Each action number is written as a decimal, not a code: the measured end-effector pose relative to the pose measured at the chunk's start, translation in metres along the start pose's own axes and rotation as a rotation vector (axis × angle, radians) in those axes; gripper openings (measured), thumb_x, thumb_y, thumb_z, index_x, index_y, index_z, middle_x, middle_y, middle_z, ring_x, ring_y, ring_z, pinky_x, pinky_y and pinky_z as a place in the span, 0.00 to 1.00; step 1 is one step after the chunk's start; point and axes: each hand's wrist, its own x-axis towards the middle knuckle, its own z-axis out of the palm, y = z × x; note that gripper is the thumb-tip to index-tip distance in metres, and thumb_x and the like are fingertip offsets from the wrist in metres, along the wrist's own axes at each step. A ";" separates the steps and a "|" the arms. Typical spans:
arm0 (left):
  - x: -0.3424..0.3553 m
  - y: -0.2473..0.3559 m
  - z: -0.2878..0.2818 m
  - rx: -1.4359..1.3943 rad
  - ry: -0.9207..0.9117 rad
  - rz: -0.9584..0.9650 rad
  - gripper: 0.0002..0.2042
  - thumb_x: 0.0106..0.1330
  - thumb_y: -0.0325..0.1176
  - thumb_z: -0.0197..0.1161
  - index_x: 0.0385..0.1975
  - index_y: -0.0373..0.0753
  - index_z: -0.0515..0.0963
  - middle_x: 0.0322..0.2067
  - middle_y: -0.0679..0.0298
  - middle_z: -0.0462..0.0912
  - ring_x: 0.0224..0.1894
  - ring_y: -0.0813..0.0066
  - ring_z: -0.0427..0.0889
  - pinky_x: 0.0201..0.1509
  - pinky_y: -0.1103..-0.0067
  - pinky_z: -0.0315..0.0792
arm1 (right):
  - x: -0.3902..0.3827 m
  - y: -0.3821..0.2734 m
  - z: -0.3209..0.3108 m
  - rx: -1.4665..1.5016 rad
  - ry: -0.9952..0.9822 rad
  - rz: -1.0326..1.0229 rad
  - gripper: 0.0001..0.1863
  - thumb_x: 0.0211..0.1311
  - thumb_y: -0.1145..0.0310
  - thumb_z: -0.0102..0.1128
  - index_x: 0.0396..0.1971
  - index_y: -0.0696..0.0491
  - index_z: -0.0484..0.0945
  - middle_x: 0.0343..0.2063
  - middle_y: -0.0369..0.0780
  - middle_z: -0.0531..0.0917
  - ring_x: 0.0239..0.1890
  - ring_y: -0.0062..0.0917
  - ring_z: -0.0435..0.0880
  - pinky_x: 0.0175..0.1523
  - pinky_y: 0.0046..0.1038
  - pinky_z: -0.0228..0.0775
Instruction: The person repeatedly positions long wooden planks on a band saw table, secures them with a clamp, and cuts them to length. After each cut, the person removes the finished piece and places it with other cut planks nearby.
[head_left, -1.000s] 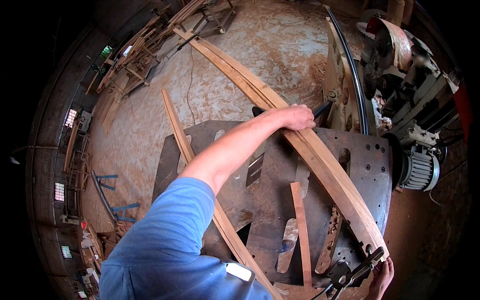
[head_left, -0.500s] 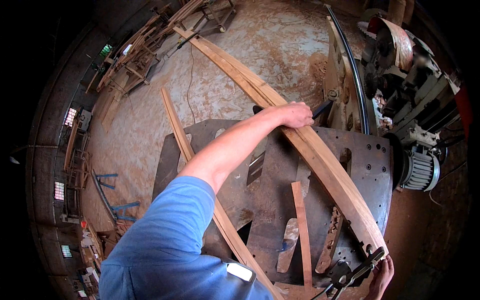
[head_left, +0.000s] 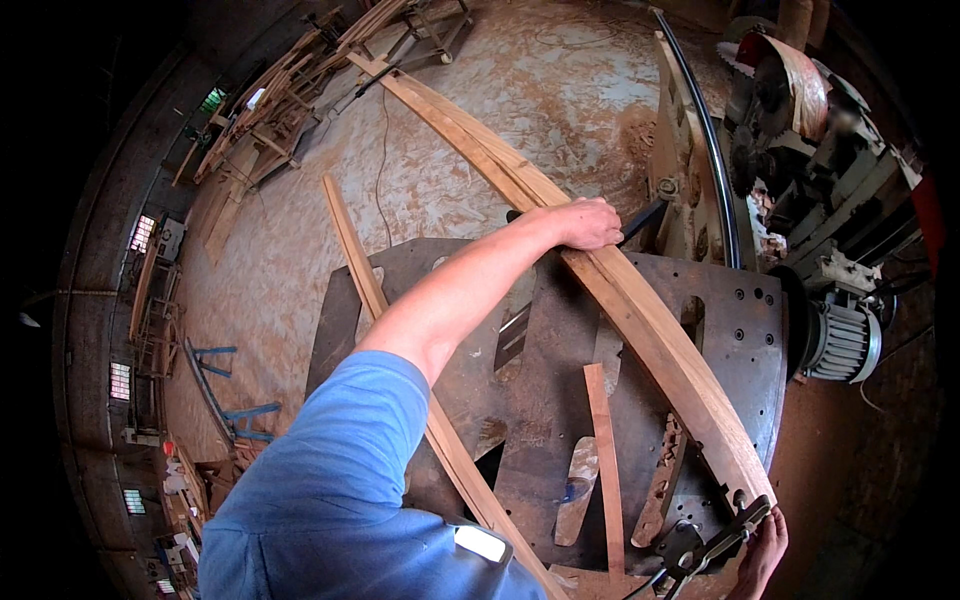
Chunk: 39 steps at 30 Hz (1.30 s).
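Note:
A long wooden beam, made of strips laid side by side, lies slantwise across the dark metal machine table. My left hand is closed over its middle, fingers curled toward the far edge. A dark lever sticks out just beyond that hand; whether the fingers touch it is hidden. At the beam's near right end sits a black metal toggle clamp. My right hand, partly cut off by the lower edge, has its fingers closed at the clamp and beam end; its exact grip is partly hidden.
A narrower wooden strip crosses under my left arm, and a short thin strip lies nearer. An electric motor and circular saw blades stand at the right. Stacked timber is at the far left.
My left hand has shifted very slightly leftward on the beam. The beam, the clamp and my right hand look unmoved.

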 end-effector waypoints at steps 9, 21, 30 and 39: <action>0.004 -0.007 0.005 0.008 0.026 0.045 0.16 0.68 0.42 0.50 0.33 0.35 0.77 0.38 0.53 0.78 0.47 0.53 0.73 0.51 0.64 0.67 | -0.004 -0.006 0.005 -0.018 0.000 0.017 0.12 0.68 0.70 0.49 0.46 0.59 0.74 0.31 0.37 0.82 0.28 0.17 0.82 0.31 0.18 0.76; 0.003 -0.005 0.004 0.004 0.039 0.018 0.17 0.68 0.42 0.49 0.33 0.34 0.78 0.38 0.53 0.78 0.45 0.53 0.73 0.51 0.63 0.67 | -0.004 -0.005 0.007 -0.004 0.005 0.005 0.14 0.67 0.71 0.48 0.48 0.61 0.72 0.33 0.39 0.82 0.31 0.19 0.82 0.32 0.20 0.77; 0.006 -0.011 0.010 0.050 0.060 0.051 0.16 0.68 0.42 0.49 0.32 0.35 0.77 0.36 0.54 0.78 0.45 0.53 0.73 0.50 0.64 0.67 | -0.002 -0.002 0.004 -0.004 -0.011 0.000 0.15 0.68 0.69 0.48 0.49 0.61 0.72 0.35 0.39 0.82 0.32 0.20 0.83 0.33 0.19 0.77; 0.004 -0.007 0.006 0.025 0.051 0.024 0.16 0.67 0.42 0.50 0.33 0.36 0.79 0.38 0.54 0.79 0.45 0.52 0.73 0.50 0.64 0.68 | -0.003 -0.004 0.008 -0.011 -0.002 -0.004 0.13 0.68 0.69 0.48 0.47 0.60 0.73 0.36 0.39 0.82 0.33 0.19 0.82 0.35 0.19 0.76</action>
